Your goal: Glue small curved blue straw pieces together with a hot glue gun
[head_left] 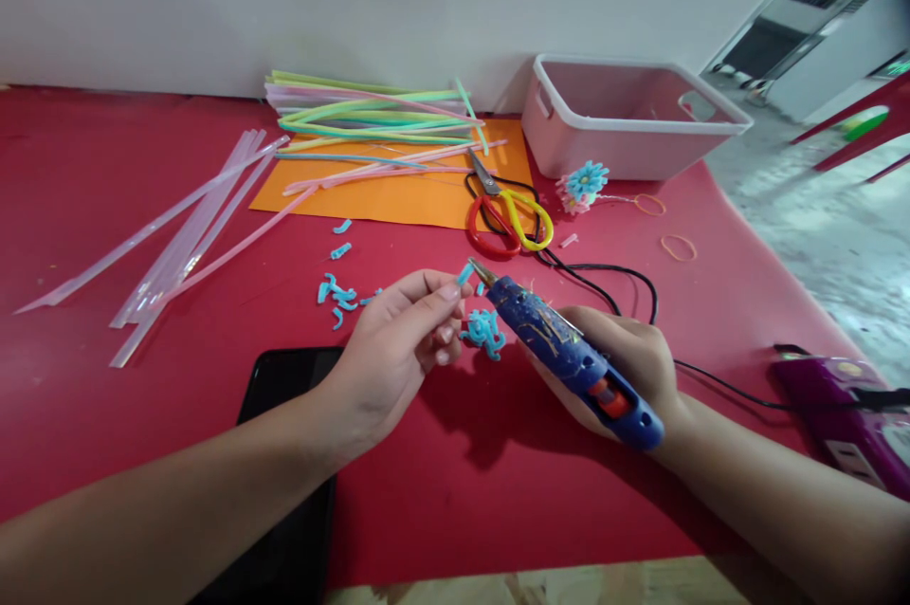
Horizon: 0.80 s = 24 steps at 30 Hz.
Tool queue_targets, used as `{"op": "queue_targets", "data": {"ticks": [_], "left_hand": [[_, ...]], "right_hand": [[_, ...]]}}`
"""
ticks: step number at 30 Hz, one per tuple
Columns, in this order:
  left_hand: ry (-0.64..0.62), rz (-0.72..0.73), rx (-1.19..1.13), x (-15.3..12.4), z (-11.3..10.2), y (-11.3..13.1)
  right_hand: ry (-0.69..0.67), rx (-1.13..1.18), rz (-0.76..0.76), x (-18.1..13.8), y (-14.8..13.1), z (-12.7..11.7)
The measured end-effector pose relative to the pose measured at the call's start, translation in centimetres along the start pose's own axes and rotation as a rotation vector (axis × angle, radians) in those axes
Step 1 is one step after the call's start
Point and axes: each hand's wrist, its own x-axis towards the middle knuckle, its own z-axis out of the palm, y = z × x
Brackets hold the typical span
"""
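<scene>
My left hand pinches a small blue curled straw piece between thumb and forefinger. My right hand grips a blue hot glue gun, and its metal tip touches that piece. Just below the tip, a partly built blue straw flower lies on the red table. Several loose blue straw curls are scattered to the left of my left hand.
Coloured straws lie on an orange sheet, clear straws at the left. Red and yellow scissors, a finished flower, rubber bands, a white tub, a phone and a purple power strip lie around.
</scene>
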Motion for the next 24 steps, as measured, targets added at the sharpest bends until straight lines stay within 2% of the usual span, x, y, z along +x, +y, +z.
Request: {"op": "queue_targets", "data": {"ticks": [24], "left_hand": [[-0.040, 0.023, -0.011, -0.03, -0.20, -0.21]], "right_hand": [[-0.032, 0.049, 0.003, -0.05, -0.18, -0.22]]}}
